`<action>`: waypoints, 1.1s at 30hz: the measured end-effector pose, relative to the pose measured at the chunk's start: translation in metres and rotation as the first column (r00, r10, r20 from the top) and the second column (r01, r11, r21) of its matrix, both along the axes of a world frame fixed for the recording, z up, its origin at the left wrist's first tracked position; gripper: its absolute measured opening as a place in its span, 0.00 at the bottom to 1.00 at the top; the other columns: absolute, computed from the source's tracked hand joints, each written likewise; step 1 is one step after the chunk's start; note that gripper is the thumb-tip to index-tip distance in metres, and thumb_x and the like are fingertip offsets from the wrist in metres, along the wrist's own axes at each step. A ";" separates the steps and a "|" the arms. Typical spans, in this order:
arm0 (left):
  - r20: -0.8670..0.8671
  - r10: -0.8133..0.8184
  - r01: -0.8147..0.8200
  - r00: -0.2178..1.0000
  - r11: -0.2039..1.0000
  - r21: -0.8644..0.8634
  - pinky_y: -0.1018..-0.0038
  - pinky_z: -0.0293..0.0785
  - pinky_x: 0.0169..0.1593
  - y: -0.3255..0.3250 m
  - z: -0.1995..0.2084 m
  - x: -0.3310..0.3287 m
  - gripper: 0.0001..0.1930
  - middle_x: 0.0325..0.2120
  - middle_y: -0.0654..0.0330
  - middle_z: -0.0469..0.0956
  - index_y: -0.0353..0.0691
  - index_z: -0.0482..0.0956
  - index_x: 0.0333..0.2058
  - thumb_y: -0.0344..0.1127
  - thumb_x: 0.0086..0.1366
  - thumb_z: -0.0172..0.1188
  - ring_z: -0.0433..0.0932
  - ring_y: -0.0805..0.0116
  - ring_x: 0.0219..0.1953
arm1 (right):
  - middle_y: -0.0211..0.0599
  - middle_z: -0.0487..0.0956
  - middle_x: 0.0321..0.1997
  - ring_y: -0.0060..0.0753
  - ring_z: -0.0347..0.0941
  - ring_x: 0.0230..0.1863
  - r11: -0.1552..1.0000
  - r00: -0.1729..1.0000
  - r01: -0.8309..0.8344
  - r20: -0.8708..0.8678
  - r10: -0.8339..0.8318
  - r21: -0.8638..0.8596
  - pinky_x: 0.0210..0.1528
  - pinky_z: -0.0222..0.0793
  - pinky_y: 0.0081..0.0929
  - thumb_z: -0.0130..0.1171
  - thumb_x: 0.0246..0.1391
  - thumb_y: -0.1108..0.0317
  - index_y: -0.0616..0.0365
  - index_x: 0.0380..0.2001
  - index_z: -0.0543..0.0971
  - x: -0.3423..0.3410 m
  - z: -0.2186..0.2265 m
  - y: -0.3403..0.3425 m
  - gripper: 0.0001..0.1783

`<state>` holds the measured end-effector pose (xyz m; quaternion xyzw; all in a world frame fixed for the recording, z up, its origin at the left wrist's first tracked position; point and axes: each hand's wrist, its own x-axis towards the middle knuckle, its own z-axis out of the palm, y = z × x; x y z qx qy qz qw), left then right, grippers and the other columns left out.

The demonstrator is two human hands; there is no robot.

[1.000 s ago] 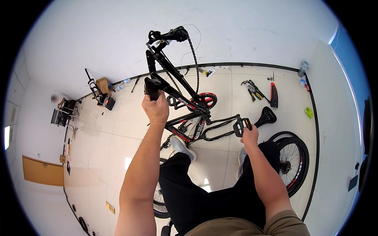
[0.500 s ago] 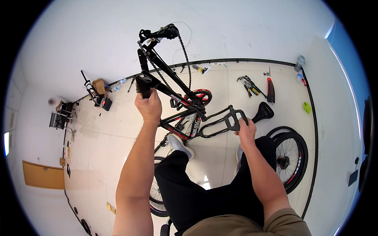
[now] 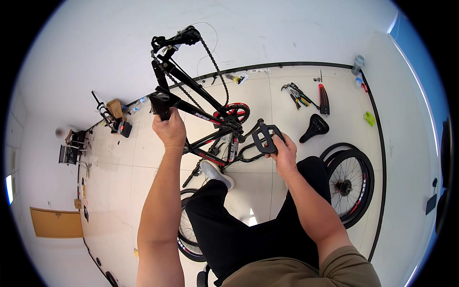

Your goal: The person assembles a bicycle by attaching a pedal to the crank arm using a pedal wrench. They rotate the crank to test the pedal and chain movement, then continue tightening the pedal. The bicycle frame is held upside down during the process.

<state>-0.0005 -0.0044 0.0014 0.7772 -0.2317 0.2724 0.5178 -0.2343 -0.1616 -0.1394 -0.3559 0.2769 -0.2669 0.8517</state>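
Black metal tubing made the bike frame stiff and probably heavy, held upended above the tiled floor; its tubes looked the safest grips. The left hand was clenched around a tube end, while the right hand wrapped its fingers round the pedal.

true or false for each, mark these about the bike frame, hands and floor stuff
1. The left hand grips the bike frame. True.
2. The right hand holds the saddle. False: it holds the pedal; the saddle lies on the floor.
3. A chain hangs on the frame. True.
4. Both wheels are mounted on the frame. False: a wheel lies on the floor at the right.
5. Pliers lie on the floor. True.
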 end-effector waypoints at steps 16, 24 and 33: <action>0.000 -0.005 0.005 1.000 1.000 0.026 0.73 0.65 0.26 0.001 0.000 -0.001 0.08 0.17 0.60 0.74 0.31 0.74 0.25 0.29 0.59 0.60 0.68 0.76 0.21 | 0.42 0.78 0.36 0.23 0.63 0.20 0.953 0.944 -0.300 0.159 0.289 0.044 0.29 0.73 0.30 0.49 0.66 0.56 0.61 0.58 0.67 0.005 0.017 0.019 0.24; 0.025 -0.016 0.015 1.000 1.000 0.027 0.73 0.66 0.27 0.004 -0.002 0.004 0.08 0.18 0.60 0.74 0.31 0.74 0.25 0.29 0.60 0.60 0.69 0.75 0.21 | 0.37 0.78 0.37 0.21 0.67 0.23 0.932 0.915 -0.351 0.245 0.322 0.086 0.32 0.76 0.28 0.53 0.65 0.58 0.59 0.57 0.69 0.007 0.026 0.036 0.22; 0.015 -0.027 0.027 1.000 1.000 0.003 0.76 0.62 0.25 -0.003 0.005 -0.006 0.11 0.16 0.65 0.71 0.31 0.70 0.23 0.30 0.61 0.58 0.65 0.79 0.21 | 0.38 0.78 0.41 0.23 0.72 0.28 0.904 0.882 -0.413 0.295 0.367 0.113 0.39 0.79 0.32 0.57 0.63 0.64 0.58 0.56 0.70 0.020 0.018 0.060 0.20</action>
